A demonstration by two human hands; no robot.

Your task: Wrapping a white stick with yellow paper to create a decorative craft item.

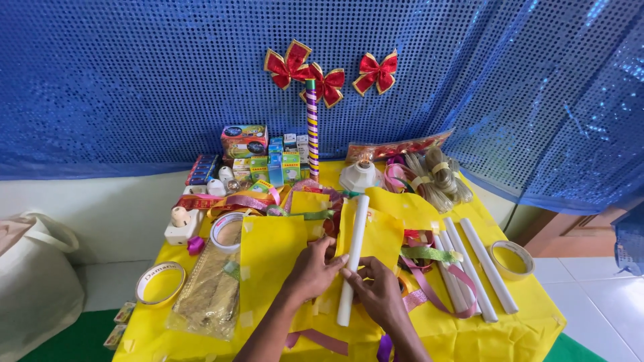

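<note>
Hands meet at the middle of a yellow-covered counter (530, 322), both set on a white tube (353, 258) that lies over a folded yellow paper sheet (268, 261). The left hand (314, 269) comes in from the lower left, its fingers curled narrow and its fingertips touching the tube's left side about two thirds of the way down. The right hand (377, 289) sits just beside it, a little nearer the body, its fingers bent close against the tube's right side and the paper under it; whether either hand pinches the paper edge or only presses on it cannot be told. The tube's long axis runs almost straight away from the person, tilted slightly rightward at its far end, so one end points past the fingertips toward a blue sequinned backdrop (134, 80) and the other reaches back beside the right wrist. Neither hand is clearly nearer; the tube lies between them, touched by both. Left of the left hand lie a gold mesh packet (204, 295) and a roll of tape (159, 283). Right of the right hand lie loose ribbons (429, 281), then three more white tubes (476, 268) side by side, and beyond them another tape roll (512, 259).
</note>
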